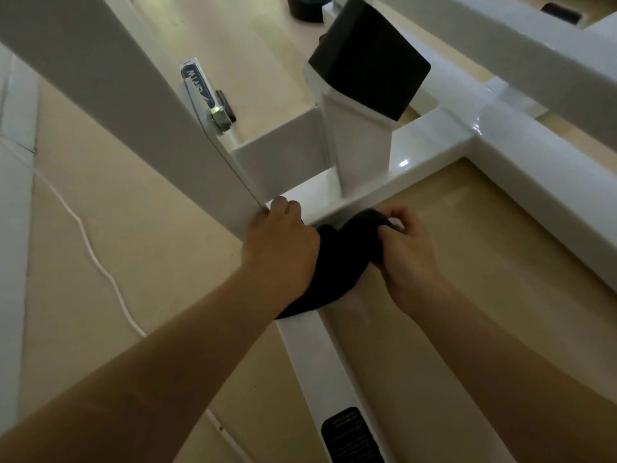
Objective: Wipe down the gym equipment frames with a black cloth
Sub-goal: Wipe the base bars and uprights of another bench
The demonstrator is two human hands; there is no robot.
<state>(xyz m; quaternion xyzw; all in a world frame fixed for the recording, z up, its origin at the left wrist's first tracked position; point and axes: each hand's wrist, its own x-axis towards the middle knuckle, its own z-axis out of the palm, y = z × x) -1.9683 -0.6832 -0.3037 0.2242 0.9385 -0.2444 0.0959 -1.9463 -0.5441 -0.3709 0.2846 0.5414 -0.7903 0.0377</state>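
- Draped across the junction of the white frame, the black cloth [337, 262] is seen just below the middle of the picture, between the two hands. It is soft, matte and bunched into a thick twisted band, with its lower end lying on the low rail [317, 355].
- The upper end of the cloth is gripped by the right hand [407, 259], right of centre; the fingers are curled tightly round the bunched fabric.
- The left hand [280, 248] is placed at the foot of the diagonal beam [117, 95], with the fingers curled under and the cloth passing beneath the palm. Whether the fabric or the beam's edge is gripped cannot be told.
- The frame is built of square-section metal tubing, painted glossy white, with highlights on the cross rail [434, 142] to the right.
- A matte black rectangular pad [370, 61] is mounted on a short white post at top centre.
- A silver hex bolt [220, 118] and a dark printed label [197, 83] are fixed to the beam's side at upper left.
- A black sticker [350, 436] is set on the low rail at the bottom edge.
- A thin white cable [96, 259] is laid in a curve on the smooth beige floor [150, 245] at left.
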